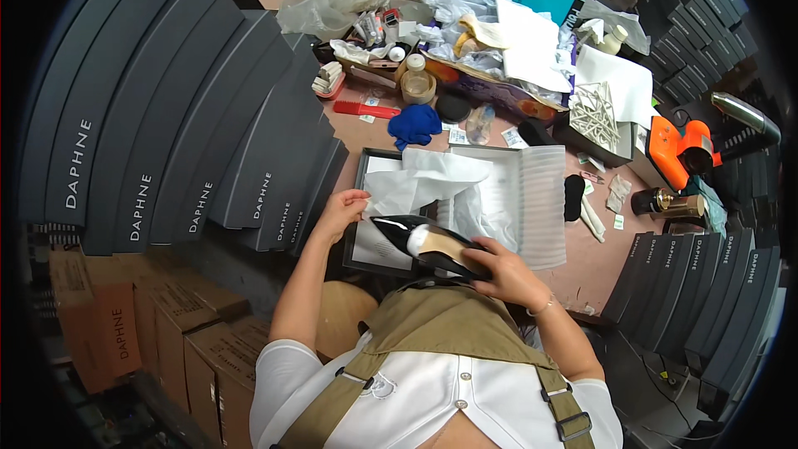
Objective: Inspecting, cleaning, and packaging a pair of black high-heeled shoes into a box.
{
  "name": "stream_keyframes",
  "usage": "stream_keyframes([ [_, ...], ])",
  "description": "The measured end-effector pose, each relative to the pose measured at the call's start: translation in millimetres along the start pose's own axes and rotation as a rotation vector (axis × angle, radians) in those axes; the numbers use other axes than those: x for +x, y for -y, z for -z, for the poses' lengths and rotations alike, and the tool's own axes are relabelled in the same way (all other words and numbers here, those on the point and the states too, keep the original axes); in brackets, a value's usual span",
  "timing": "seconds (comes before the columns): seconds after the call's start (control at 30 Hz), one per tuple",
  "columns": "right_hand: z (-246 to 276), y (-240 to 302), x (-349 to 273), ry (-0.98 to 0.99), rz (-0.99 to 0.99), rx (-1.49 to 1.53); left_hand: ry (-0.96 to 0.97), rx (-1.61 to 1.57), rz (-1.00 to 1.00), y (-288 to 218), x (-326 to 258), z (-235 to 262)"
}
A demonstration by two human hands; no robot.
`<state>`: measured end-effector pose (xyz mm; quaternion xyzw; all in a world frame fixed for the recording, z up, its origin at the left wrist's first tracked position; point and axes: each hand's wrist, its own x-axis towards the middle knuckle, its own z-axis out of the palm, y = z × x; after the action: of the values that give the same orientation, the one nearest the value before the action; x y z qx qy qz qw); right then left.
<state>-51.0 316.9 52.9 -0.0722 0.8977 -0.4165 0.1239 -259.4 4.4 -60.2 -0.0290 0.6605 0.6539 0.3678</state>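
My right hand (509,276) grips the heel end of a black pointed shoe (393,230) with a beige insole and something white tucked in its front. The shoe is tilted, toe to the left, over the near part of an open dark-rimmed shoe box (378,251). At the box's left edge, my left hand (342,213) pinches a corner of white tissue paper (428,179). The tissue lies loosely across the box. Beside it on the right is a ribbed translucent sheet (542,208). The right hand's fingers partly hide the shoe's heel.
Stacks of dark shoe boxes rise on the left (179,108) and right (677,283). Behind the open box lie a blue cloth (414,125), a red comb (366,109) and a jar (417,83). An orange tool (670,150) stands at right, near a box of white sticks (593,115).
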Motion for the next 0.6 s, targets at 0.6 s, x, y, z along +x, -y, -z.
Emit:
stream_keyframes([
  [0.6, 52, 15, -43, 0.083, -0.143, 1.361, -0.177, 0.048, -0.945, -113, -62, -141],
])
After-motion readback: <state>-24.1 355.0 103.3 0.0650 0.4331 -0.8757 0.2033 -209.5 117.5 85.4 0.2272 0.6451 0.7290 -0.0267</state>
